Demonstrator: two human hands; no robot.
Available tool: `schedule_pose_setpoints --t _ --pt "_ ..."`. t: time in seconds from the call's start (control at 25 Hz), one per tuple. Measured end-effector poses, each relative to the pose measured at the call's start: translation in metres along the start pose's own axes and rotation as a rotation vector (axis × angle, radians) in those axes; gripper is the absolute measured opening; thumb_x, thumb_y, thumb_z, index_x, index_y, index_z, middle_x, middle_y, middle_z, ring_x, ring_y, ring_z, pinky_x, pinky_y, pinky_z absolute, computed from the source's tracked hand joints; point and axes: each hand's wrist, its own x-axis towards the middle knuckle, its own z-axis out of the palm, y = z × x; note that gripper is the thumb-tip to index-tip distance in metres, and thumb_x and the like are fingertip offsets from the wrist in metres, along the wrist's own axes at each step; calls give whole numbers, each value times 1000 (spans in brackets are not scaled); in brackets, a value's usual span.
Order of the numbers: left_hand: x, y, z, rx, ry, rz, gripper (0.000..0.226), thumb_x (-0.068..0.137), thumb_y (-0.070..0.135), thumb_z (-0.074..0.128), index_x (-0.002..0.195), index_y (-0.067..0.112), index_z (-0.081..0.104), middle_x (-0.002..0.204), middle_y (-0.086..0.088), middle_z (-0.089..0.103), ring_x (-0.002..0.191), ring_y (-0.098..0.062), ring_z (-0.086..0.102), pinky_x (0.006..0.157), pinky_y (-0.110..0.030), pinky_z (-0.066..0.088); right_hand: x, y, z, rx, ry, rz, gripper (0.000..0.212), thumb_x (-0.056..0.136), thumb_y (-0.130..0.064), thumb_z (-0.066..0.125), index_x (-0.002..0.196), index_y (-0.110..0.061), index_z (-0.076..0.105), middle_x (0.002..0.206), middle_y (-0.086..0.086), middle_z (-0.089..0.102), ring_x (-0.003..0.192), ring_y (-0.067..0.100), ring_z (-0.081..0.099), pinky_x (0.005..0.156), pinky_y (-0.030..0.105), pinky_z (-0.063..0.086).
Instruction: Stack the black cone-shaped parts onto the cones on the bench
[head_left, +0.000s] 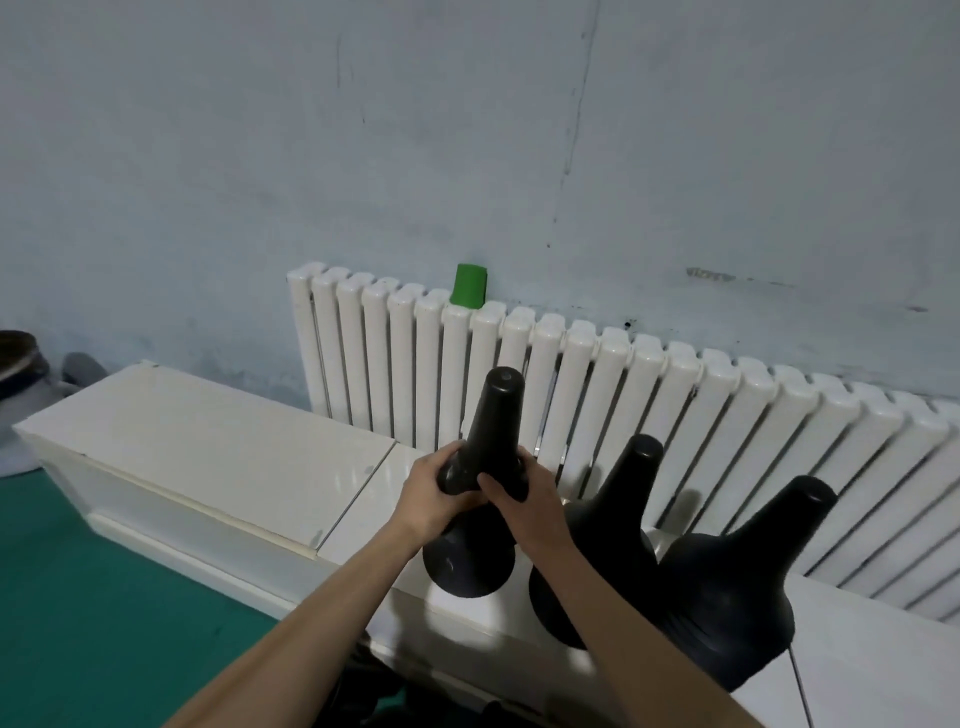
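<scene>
The matte black cone-shaped part (491, 421), a tall narrow neck w/ a blunt rounded tip & a flared skirt below, is held upright in both hands, directly over the leftmost black cone (467, 564) on the bench. The left hand (431, 491) wraps the skirt from the left, fingers curled round it. The right hand (519, 499) clamps it from the right, thumb across the front. Both grips are closed on the part. The rounded base of the leftmost black cone shows just below the hands. Its neck is hidden, so it's prob. inside the held part, but that can't be confirmed.

Step in hand, by the look of it: seating. The part is over its target & seems partway down, not yet let go. The next move calls for a straight push down along the neck axis, keeping the part plumb so the skirt doesn't bind, then release w/ both hands once it nests.

Just right of the right forearm stands a middle black cone (597, 551), & beside that, touching it, a right-hand black cone (727, 587). Whether either is a stack of several can't be told.

All three sit near the front edge of the glossy white bench (208, 441). Behind it runs a white ribbed radiator (675, 415) w/ a small green cup (469, 285) on top, against a pale grey-blue wall (467, 130). Green floor (78, 597) shows at lower left.
</scene>
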Motion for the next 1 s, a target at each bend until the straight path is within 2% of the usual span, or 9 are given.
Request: schedule_pose_setpoints --t 0.08,0.2,0.28,0.4,0.52,0.64,0.72,0.8,1.0 --pt "12 -18 4 -13 -11 -22 54 70 16 86 115 34 65 103 8 72 100 -12 67 93 -34 53 6 11 8 42 -19 51 78 74 -78 68 141 -42 51 133 -8 62 125 12 59 110 44 48" --pt "26 -42 10 -31 -16 -92 56 71 14 84 114 41 63 108 11 70 104 -8 64 94 -29 50 12 17 16 90 -39 97 49 87 -60 65 132 -41 56 127 -10 65 119 9 62 105 36 48" --pt "32 -56 15 -12 -19 -152 58 73 17 84 121 39 59 113 12 67 106 -6 61 93 -25 47 15 19 20 137 -52 133 33 96 -47 64 127 -44 54 123 -12 67 116 8 63 100 30 47" --pt "39 -84 25 -5 -54 -214 56 75 14 82 122 33 58 112 11 66 103 -4 60 89 -20 46 19 35 31 192 -47 207 23 103 -45 55 126 -42 54 119 -13 66 114 9 62 99 29 46" --pt "38 -123 42 2 -74 -327 60 79 13 77 134 24 54 121 5 66 112 -13 60 101 -31 46 16 61 50 249 -40 316 38 106 -52 41 134 -33 58 125 -8 67 117 13 62 104 36 47" --pt "30 -161 60 -82 -90 -423 58 85 18 70 139 24 52 125 2 66 119 -19 60 109 -44 42 9 86 67 262 -48 410 56 98 -67 35 138 -35 56 128 -7 66 119 14 61 111 44 45" --pt "29 -169 67 -143 -87 -425 48 90 8 65 134 24 53 124 -1 65 120 -21 59 110 -43 41 6 96 74 289 -31 448 54 100 -66 35 140 -35 55 131 -8 64 123 13 59 113 41 43" --pt "30 -170 68 -172 -81 -413 48 92 -1 61 132 24 52 124 -4 64 121 -21 58 110 -39 42 5 99 75 299 -6 461 49 104 -60 35 141 -35 55 134 -9 63 125 11 57 111 38 41" --pt "28 -159 66 -215 -107 -460 44 95 1 56 126 33 53 116 5 65 117 -17 59 103 -30 44 4 93 73 336 -3 509 51 101 -60 38 141 -33 56 134 -7 63 125 14 57 110 38 41"
